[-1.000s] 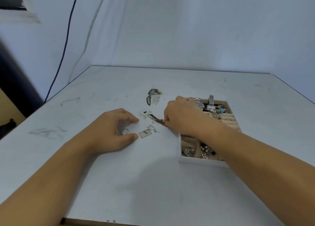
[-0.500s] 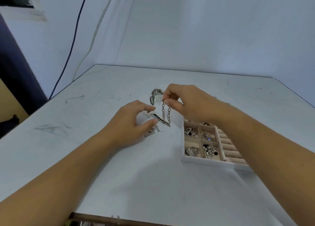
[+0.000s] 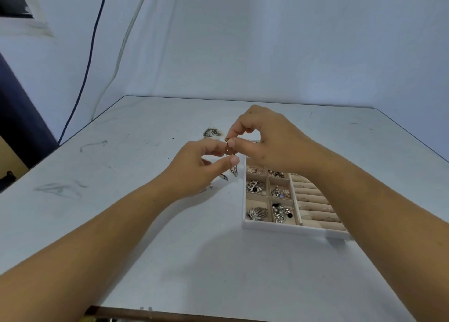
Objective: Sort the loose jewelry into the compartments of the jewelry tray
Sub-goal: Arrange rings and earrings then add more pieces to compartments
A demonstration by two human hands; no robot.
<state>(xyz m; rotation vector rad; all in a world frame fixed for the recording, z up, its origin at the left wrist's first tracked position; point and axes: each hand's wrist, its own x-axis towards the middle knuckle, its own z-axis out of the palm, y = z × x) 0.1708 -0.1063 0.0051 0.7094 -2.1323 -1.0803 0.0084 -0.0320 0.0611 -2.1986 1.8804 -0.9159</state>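
a: what is hidden or hard to make out?

b: the far end of the jewelry tray (image 3: 289, 227) is covered by the right hand (image 3: 269, 142), and its right side is crossed by the forearm (image 3: 369, 200). the pieces sorted into its compartments are too small to be named. a few small loose pieces (image 3: 223, 177) are half hidden under the left hand (image 3: 194, 171).

a: and the hands?

b: a chain (image 3: 234, 171) is pinched at its top end between the right thumb and forefinger and is held up off the table (image 3: 145, 249), hanging just at 9 o'clock of the tray's far corner. the left hand is half curled, with thumb and forefinger set either side of the chain; whether it is gripped there cannot be told.

a: the surface and the room?

b: a scuffed white table is seen, with the tray lying at 4 o'clock from the hands and a filigree piece (image 3: 211, 132) at 11 o'clock. a pale backdrop (image 3: 267, 42) is hung behind, and a dark cable (image 3: 89, 62) is run down it at 10 o'clock.
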